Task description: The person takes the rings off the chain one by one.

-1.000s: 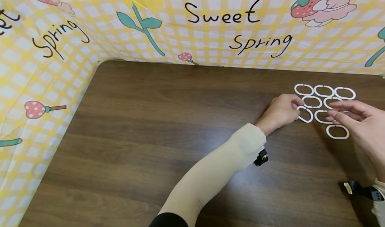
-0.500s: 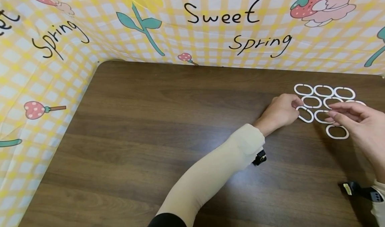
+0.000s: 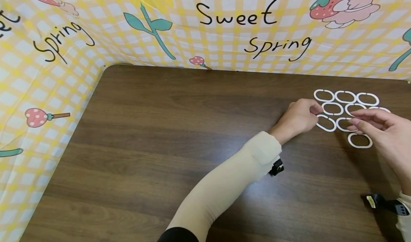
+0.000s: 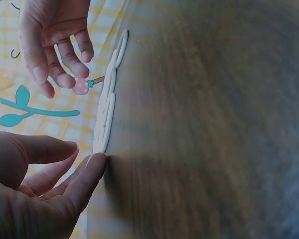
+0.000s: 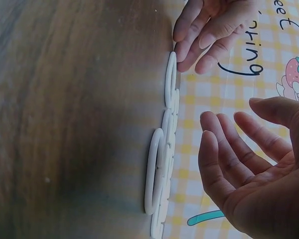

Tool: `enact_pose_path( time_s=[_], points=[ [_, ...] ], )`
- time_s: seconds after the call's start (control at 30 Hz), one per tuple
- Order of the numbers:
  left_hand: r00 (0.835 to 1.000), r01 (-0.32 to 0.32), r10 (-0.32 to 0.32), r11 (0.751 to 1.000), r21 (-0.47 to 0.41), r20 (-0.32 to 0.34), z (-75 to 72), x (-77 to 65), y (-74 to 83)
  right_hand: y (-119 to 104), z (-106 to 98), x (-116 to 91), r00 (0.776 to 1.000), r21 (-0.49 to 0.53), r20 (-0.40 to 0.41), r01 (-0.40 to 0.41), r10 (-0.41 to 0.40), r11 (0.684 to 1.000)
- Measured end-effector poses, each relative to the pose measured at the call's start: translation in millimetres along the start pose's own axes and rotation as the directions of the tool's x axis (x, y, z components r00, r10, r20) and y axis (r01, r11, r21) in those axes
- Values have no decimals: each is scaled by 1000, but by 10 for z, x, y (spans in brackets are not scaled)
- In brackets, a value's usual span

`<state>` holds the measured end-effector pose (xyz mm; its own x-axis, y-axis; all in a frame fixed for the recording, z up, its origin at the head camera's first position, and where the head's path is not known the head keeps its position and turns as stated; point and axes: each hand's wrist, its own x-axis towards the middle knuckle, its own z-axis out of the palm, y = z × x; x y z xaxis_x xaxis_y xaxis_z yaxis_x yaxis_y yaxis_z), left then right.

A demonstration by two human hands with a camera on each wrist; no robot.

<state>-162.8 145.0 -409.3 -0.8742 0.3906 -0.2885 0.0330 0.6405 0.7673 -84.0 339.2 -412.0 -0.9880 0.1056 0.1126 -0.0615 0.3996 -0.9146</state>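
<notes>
Several white oval split rings lie flat in staggered rows at the back right of the table. My left hand (image 3: 298, 119) is at the left end of the third row, fingertips right at the edge of one ring (image 3: 328, 130). In the left wrist view, one fingertip of the left hand (image 4: 45, 184) meets the end of the ring row, with the other fingers apart from it. My right hand (image 3: 383, 133) hovers over the right part of the rows, fingers loosely bent and holding nothing, hiding parts of some rings. The nearest single ring (image 3: 360, 148) lies below the others.
The brown wooden table (image 3: 160, 135) extends to the left and front. A yellow checked cloth (image 3: 218, 49) with printed words stands along its back and left edges. Black straps with small devices (image 3: 277, 167) sit at both wrists.
The ring at my left fingertips has shifted slightly right and turned a little straighter in its row. My left hand has drawn back slightly left; the right hand has hardly moved.
</notes>
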Motion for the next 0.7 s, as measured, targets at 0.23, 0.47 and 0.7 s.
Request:
enact_pose_path(
  time_s=[0.23,0.47,0.7],
  points=[
    [999,-36,36,999,-10,11,-97,-18,-108,2,17,13,1000,-14,1,6,-6,1000],
    [994,-82,80,997,17,76,-362,-103,-245,-18,50,8,1000,-7,8,10,-10,1000],
    [988,-116,115,993,0,101,-857,-337,-575,-56,80,-27,997,-62,43,-68,71,996]
  ],
)
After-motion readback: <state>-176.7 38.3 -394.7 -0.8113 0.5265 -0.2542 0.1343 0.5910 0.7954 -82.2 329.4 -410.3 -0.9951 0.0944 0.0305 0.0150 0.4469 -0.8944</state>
